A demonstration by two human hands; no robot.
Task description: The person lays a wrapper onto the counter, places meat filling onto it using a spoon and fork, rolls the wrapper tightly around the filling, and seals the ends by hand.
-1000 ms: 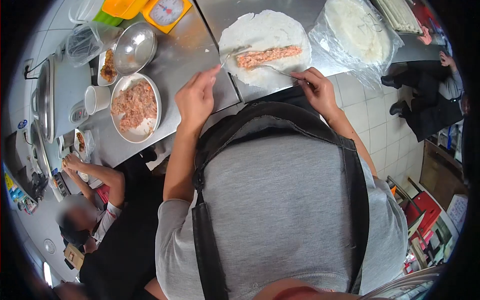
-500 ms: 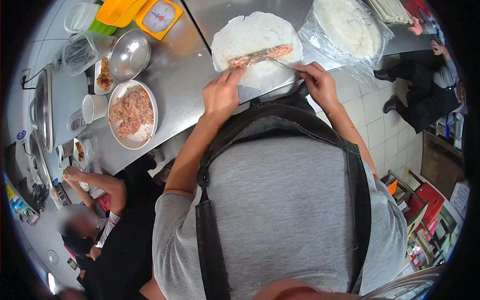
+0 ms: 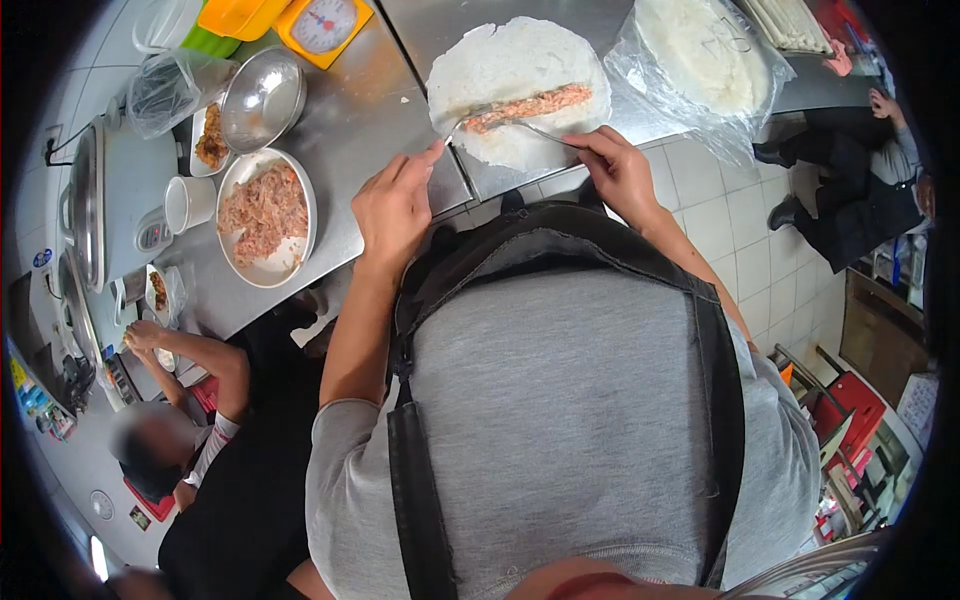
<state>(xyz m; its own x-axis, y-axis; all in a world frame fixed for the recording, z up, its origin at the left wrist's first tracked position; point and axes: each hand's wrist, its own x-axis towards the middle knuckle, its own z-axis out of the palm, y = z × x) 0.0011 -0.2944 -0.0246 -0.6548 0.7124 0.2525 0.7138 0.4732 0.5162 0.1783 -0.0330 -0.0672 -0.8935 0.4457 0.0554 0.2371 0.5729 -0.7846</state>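
Observation:
A round, thin white sheet of dough [image 3: 520,60] lies on the metal table. Across its lower half runs a strip of pinkish minced meat filling [image 3: 545,103]. My left hand [image 3: 395,205] is closed at the left edge of the sheet, gripping a metal spoon [image 3: 456,127] whose tip touches the strip's left end. To the right, my right hand [image 3: 615,172] pinches the handle of a second metal spoon [image 3: 540,132], its head against the underside of the strip. The spoon heads are partly hidden in the meat.
At left stand a white bowl of minced meat [image 3: 309,225], a steel bowl [image 3: 292,95], a white cup [image 3: 188,208] and a yellow scale [image 3: 352,38]. Plastic-wrapped white sheets [image 3: 700,60] lie at right. A co-worker [image 3: 215,365] works at lower left; another person [image 3: 840,160] is at right.
My left hand has moved left and toward me, away from the strip, so its spoon now shows more. My right hand has shifted slightly left. The strip looks more even.

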